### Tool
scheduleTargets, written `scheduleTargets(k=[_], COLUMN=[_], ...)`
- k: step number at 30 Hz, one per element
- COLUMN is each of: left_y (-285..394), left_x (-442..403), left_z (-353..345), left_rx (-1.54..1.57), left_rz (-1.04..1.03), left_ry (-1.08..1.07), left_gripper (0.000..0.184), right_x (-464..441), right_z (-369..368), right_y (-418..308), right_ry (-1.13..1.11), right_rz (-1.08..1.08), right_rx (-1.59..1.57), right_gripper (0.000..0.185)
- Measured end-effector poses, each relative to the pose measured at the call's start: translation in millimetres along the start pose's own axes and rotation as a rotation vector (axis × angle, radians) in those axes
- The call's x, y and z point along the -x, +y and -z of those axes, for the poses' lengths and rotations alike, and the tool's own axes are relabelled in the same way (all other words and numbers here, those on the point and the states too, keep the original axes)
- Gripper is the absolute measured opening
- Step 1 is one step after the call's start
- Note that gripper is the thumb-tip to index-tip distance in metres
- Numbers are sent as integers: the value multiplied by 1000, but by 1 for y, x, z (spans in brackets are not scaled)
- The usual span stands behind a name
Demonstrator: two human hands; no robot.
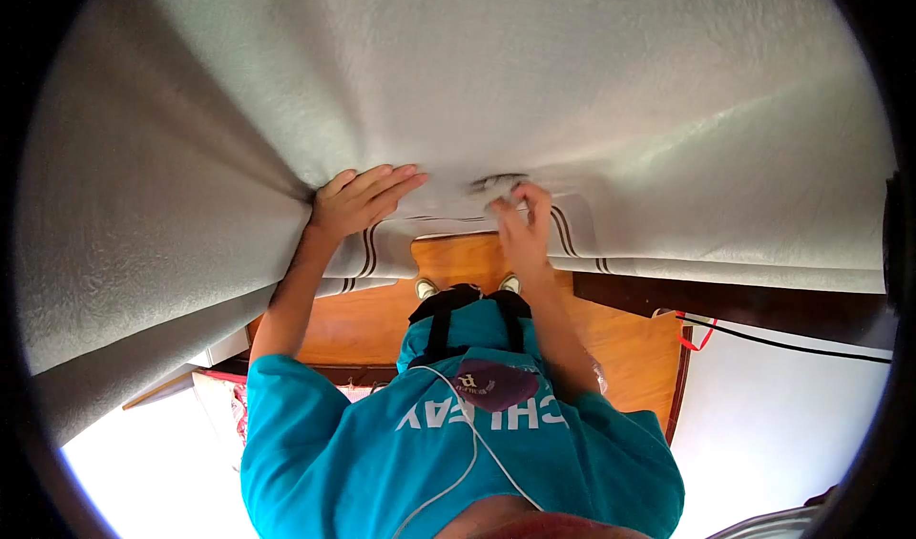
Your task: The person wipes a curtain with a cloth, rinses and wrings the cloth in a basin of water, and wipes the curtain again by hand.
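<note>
A large pale grey textured cloth (611, 72) with dark double stripes near its lower edge spreads in front of me, creased on the left. My left hand (367, 198) lies flat on it, fingers stretched out together to the right, holding nothing. To the right, my right hand (523, 224) is at the cloth with fingers bent inward and partly smeared by motion. Just beyond its fingertips is a dark curved mark (501, 178), which may be a stain, a fold or the edge of an object. Whatever the right fingers pinch is too blurred to name.
Below the cloth is an orange-brown wooden floor (620, 348), where my shoes (426, 288) stand. A dark wooden edge (725, 300) runs under the cloth on the right, with a black cable (782, 341) and a red loop (704, 337) beside it. Patterned red fabric (239, 405) lies lower left.
</note>
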State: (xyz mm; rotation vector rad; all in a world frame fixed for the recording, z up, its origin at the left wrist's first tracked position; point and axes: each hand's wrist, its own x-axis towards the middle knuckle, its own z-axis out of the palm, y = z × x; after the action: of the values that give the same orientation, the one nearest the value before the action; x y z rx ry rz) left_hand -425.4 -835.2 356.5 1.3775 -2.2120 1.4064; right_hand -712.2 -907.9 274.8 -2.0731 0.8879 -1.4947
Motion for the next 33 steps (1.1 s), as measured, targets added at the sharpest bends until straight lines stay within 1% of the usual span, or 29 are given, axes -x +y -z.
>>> scheduleTargets(k=[1,3,4,6,7,9,11,12,14,17,21,27,31,33], left_y=[0,-1,-1,-2,-2,-4,1,2,3,0,2,1,-1,-1], left_x=[1,2,2,3,2,1,2,1,4,1,1,6,6,7], left_z=[1,1,-1,1,4,2,0,-2,-4,0,-2,1,-4,-5], left_rx=[10,21,16,13,11,7,3,13,44,25,15,69,9,34], left_rz=[-4,-7,-10,-8,-16,-35,-6,-15,13,-8,33,20,8,9], left_ry=[-11,-22,-17,-22,-29,-35,-11,-15,13,-11,27,-16,7,-7], left_gripper=[56,56,56,55,55,55,56,56,55,54,53,51,50,50], right_x=[-4,-19,-23,-22,-24,-40,-75,-91,-103,-99,-87,-83,-95,-99], right_z=[0,17,17,21,25,32,49,62,95,129,146,153,140,111], right_y=[1,6,2,-10,-25,-62,-125,-146,-171,-183,-183,-184,-192,-188], right_ry=[-64,54,52,261,253,125,80,-17,-177,-332,-408,-369,-220,-124], right_rz=[20,62,69,-259,-266,-126,13,94,176,190,154,146,187,188], right_rx=[-9,155,152,52,51,-99,-215,-309,-422,-492,-480,-432,-373,-305], right_gripper=[30,28,28,27,27,25,23,23,23,24,24,26,26,27])
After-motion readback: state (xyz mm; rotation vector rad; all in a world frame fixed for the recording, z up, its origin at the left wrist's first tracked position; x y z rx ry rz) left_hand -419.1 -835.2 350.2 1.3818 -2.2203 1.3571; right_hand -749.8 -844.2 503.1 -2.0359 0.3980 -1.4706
